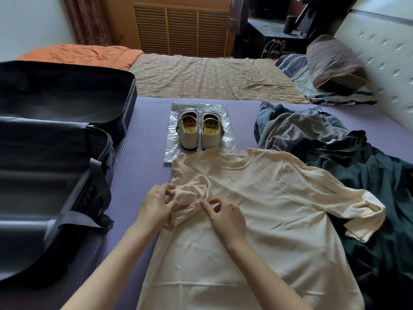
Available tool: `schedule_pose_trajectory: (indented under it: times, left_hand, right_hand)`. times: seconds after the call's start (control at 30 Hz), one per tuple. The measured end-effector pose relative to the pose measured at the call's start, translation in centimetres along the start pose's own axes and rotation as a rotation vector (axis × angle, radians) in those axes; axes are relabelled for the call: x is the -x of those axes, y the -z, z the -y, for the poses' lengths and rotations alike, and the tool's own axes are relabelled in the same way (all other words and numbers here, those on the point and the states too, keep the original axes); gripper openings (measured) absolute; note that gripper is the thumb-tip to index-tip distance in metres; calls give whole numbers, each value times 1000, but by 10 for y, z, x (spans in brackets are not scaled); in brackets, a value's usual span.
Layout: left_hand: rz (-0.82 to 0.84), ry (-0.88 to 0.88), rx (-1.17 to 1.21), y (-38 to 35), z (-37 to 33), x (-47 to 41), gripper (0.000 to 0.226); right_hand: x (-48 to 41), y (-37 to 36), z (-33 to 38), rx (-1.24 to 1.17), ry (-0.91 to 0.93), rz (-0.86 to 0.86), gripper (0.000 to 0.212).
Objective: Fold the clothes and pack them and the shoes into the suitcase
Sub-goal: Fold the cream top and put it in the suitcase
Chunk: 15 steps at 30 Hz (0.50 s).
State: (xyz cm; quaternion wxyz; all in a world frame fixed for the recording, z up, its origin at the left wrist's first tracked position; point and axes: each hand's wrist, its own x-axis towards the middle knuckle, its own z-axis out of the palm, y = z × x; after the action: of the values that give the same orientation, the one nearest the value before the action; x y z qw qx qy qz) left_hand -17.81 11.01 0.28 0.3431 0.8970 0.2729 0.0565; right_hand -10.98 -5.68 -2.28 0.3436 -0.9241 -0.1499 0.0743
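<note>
Folding: our left grip (156, 205) and right grip (224, 218) pinch the tucked-in sleeve (190, 196) of the cream fabric T-shirt (274, 211). Next, we should flatten it.

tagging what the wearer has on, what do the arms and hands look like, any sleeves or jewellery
The left arm and right arm are bare down to the picture's lower edge; no sleeve shows. The left hand and right hand wear no gloves, and no ring, watch or bracelet is visible.
</note>
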Motion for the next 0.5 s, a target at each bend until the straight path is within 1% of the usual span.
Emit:
schedule_pose_trajectory:
  times: [0.07, 0.1, 0.13, 0.17, 0.23, 0.33, 0.37, 0.4, 0.43, 0.5]
  left_hand:
    - [-16, 27, 76, 2, -2, 3, 20]
    - [-3, 59, 148, 1, -4, 4, 18]
    - [28, 96, 256, 0, -6, 6, 18]
    - [62, 126, 372, -1, -8, 8, 21]
    - [117, 162, 542, -2, -15, 15, 26]
    - [199, 174, 643, -4, -21, 24, 22]
    - [206, 158, 621, -6, -22, 24, 20]
    - [178, 118, 539, -7, -21, 24, 19]
    - [119, 62, 411, -10, -17, 22, 20]
    - [23, -63, 128, -17, -9, 20, 31]
  right_hand:
    - [-6, -12, 11, 154, -56, -37, 56]
    - [-8, -16, 16, 203, -67, -37, 59]
    - [-10, -20, 20, 230, -69, -34, 56]
    - [-11, -21, 23, 231, -65, -35, 50]
    - [-14, -18, 25, 122, -67, -53, 33]
    - [-23, 5, 16, -189, -142, -45, 24]
    - [-29, 16, 11, -238, -162, -45, 21]
    - [-35, 28, 5, -255, -169, -44, 18]
    - [-42, 38, 0, -245, -163, -37, 18]
    - [-54, 53, -5, -149, -131, -21, 21]
